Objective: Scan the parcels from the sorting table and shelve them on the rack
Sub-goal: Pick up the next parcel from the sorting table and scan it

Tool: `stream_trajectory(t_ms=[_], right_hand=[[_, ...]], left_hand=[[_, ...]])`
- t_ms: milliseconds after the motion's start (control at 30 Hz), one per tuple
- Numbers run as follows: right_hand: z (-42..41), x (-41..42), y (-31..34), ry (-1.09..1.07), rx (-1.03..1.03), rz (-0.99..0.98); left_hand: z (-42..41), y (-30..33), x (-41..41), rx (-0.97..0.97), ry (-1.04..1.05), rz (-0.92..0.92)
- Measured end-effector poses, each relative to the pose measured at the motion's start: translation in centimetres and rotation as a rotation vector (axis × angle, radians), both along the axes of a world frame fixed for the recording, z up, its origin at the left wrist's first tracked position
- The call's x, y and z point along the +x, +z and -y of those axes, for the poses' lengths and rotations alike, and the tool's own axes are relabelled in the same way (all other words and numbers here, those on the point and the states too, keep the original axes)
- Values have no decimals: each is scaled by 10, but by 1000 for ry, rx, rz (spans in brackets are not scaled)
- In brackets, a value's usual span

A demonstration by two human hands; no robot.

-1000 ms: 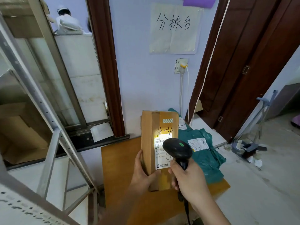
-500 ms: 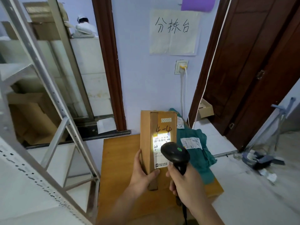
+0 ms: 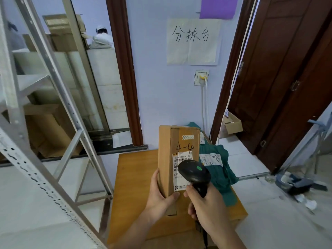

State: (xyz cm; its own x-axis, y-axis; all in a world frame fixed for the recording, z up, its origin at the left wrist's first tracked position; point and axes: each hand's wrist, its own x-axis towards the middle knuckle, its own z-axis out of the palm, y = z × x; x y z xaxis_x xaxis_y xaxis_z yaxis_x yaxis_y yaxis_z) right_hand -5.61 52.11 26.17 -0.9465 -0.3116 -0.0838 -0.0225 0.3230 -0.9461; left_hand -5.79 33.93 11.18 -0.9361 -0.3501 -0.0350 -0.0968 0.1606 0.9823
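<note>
My left hand (image 3: 159, 194) grips the cardboard parcel (image 3: 168, 159) upright, label facing me; my right hand (image 3: 206, 207) fingers clamp the scanner (image 3: 195, 172).

Label (image 3: 181, 169) partly behind scanner (image 3: 195, 172)

Your box (image 3: 179, 159): handwritten "4-4"; its label (image 3: 181, 159): "T099-40 05". Wall sign (image 3: 193, 41): "分拣台".
</note>
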Motion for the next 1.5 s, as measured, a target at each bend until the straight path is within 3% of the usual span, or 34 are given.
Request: stream_trajectory(t_ms=[300, 567, 1233, 1500], right_hand=[[5, -12, -12, -28, -24, -56], [58, 13, -9, 181, 71, -147], [277, 257, -12, 811, 80, -127], [380, 329, 5, 983, 22, -130]], left_hand=[[6, 0, 26, 161, 3, 24], [51, 5, 97, 407, 279, -2], [208, 9, 415, 336, 754, -88], [287, 30, 502, 317, 918, -114]])
